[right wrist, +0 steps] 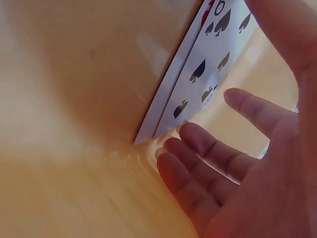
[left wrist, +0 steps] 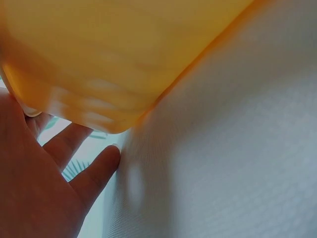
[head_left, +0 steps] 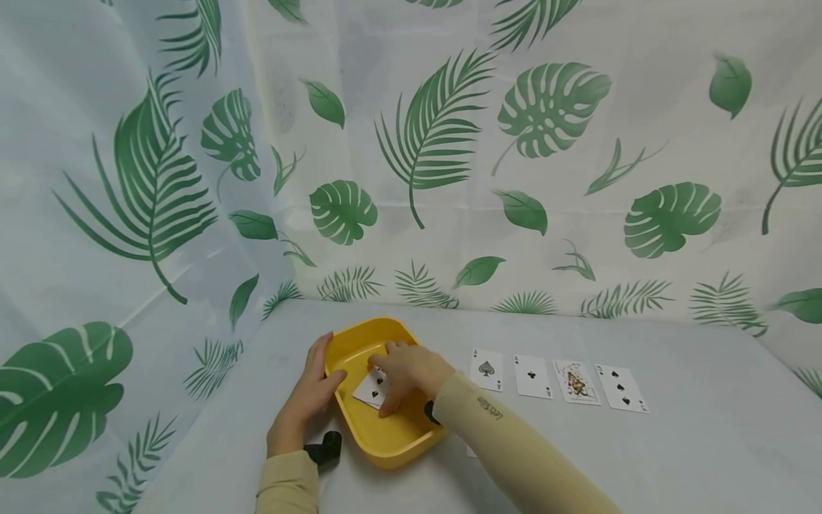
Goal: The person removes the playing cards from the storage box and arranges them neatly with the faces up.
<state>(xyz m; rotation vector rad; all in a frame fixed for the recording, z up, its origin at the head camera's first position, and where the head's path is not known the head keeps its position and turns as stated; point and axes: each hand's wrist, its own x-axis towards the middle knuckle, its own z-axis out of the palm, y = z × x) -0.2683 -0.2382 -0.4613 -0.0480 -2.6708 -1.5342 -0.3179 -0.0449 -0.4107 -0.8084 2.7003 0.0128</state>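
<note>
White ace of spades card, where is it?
In the head view, the white ace of spades card lies right of the yellow rectangular tray, just left of the white ace of clubs card.

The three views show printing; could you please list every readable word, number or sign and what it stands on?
"A" and a spade: spade ace.
"A" and a club: club ace.
"Lets": right sleeve; the rest is blurred.
Spades, corner marks too small: three-spade card.
Too small: marks on the picture card.
Spades, unclear corner figure: front card in the yellow tray.
</note>
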